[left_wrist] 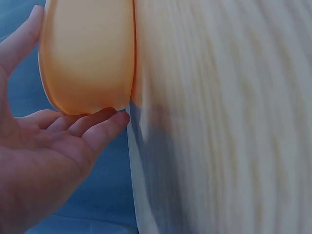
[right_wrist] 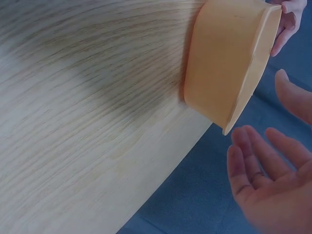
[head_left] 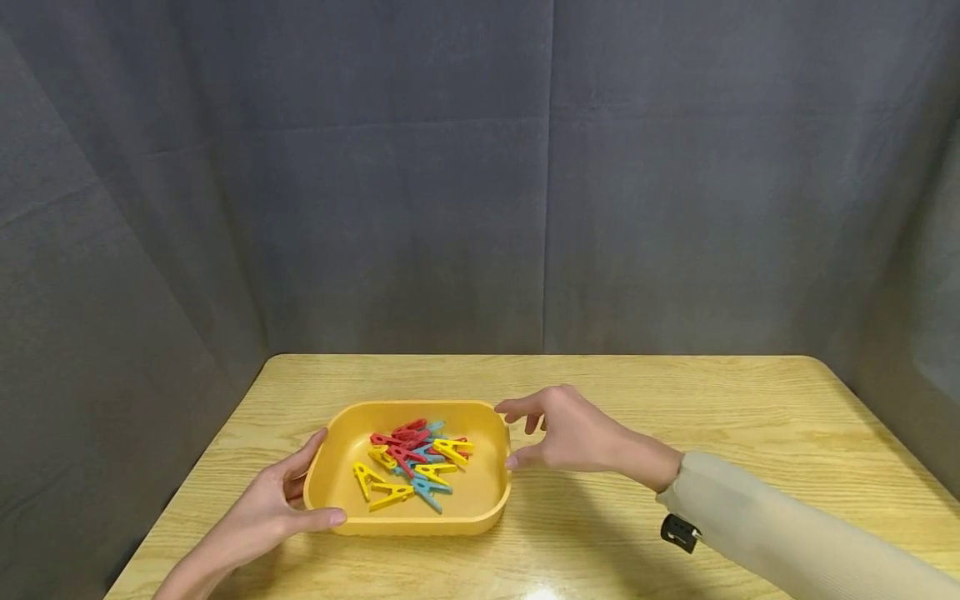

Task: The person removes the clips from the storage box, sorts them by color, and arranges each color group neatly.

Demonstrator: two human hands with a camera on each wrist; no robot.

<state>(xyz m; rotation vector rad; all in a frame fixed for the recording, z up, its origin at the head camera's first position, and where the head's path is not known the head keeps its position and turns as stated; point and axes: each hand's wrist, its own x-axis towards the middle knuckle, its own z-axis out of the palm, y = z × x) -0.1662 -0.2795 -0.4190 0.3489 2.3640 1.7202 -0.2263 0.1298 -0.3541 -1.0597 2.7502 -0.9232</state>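
Note:
A yellow plastic tray (head_left: 480, 500) with rounded corners stands on the wooden table, left of the middle. Several clothespins (head_left: 411, 458) in red, yellow and blue lie piled inside it. At the tray's left end is my left hand (head_left: 266, 500), its thumb at the near rim and its fingers, mostly straight, against the end wall in the left wrist view. My right hand (head_left: 573, 429) is beside the right end, thumb and fingers spread. In the right wrist view, a gap shows between those fingertips (right_wrist: 239, 136) and the tray wall (right_wrist: 222, 63).
The light wooden table (head_left: 712, 400) extends to the right of the tray. Dark grey cloth (head_left: 405, 208) hangs behind the table and along both sides. A small black clip-like piece (head_left: 680, 532) is by the right sleeve (head_left: 757, 508).

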